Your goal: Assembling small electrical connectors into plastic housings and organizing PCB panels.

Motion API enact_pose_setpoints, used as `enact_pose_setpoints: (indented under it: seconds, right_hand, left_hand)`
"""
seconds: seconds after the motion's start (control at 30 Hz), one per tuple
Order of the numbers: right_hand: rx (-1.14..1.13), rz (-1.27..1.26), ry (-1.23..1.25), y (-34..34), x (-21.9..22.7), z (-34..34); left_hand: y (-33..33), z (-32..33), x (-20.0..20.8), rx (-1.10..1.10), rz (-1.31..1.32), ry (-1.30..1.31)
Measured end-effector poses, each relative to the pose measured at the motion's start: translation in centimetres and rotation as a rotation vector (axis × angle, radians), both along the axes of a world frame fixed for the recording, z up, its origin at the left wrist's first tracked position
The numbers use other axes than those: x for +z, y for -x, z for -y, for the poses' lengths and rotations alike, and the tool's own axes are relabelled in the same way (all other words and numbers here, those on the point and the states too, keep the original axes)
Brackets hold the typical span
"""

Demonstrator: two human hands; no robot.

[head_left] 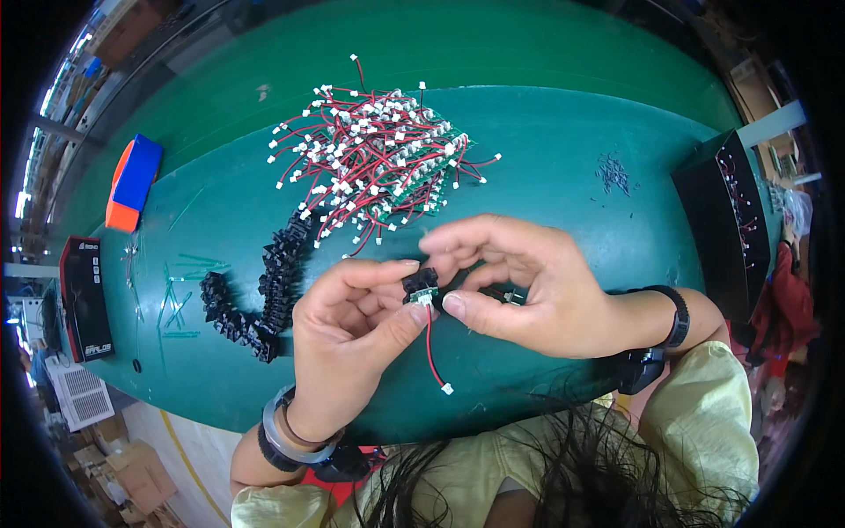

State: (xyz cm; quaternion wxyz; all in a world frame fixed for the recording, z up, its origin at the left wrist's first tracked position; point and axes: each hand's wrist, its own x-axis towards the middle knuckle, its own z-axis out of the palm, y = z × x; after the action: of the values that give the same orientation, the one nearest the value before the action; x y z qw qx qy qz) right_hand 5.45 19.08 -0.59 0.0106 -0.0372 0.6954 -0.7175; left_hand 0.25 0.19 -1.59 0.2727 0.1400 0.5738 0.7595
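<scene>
Between the thumb and fingers of my left hand (348, 312) is a small green circuit board (424, 296) with a black plastic part (421, 280) on its far side. From the board a red and black wire (430, 343) hangs toward me, ending in a white connector (447, 389). My right hand (541, 286) is close on the right, its thumb tip beside the board and its fingers curled. A small dark piece with a bit of green (513, 297) shows inside that hand. What its fingertips hold, if anything, is hidden.
Beyond my hands lies a heap of wired circuit boards (378, 167). Rows of black plastic parts (280, 277) and thin green strips (176, 304) lie left. Small dark pieces (613, 173) are scattered right. Black boxes (85, 299) stand at both sides, near a blue-orange holder (136, 176).
</scene>
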Motion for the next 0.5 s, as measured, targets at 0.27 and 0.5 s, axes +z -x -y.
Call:
enact_pose_setpoints:
  seconds: [0.27, 0.5]
  right_hand:
    - [0.082, 0.167, 0.16, 0.1, -0.6, -0.5]
    - [-0.047, -0.016, -0.209, 0.1, 0.1, -0.3]
  left_hand:
    - [-0.3, -0.3, 1.3, -0.158, 0.025, 0.053]
    - [0.5, -0.2, 0.1, -0.043, 0.101, 0.126]
